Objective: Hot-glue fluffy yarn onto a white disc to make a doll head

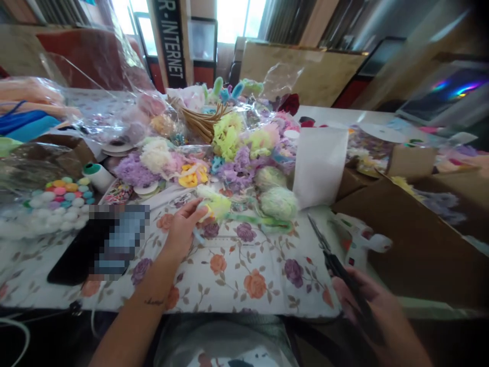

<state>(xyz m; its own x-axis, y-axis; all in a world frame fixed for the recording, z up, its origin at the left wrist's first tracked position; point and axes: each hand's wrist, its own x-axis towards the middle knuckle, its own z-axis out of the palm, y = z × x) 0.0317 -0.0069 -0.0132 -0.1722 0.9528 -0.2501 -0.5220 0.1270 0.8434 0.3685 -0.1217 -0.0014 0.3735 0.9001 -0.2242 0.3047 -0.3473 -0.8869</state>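
Note:
My left hand is closed on a fluffy yellow piece with a bit of orange near the fingertips. The piece hangs just over the flowered tablecloth, and its exact kind is unclear. Beside it lies a fuzzy green strip, running under a pale green ball of yarn. At the lower right my right hand grips a pair of dark-handled scissors, whose blades point up and away toward the table's middle. The blades look nearly together. A white glue gun rests just beyond that hand.
Heaps of pastel yarn and clear plastic wrap fill the back of the table. Left are a phone, a bag of coloured pompoms and a thread spool. A cardboard box stands right, near a white sheet.

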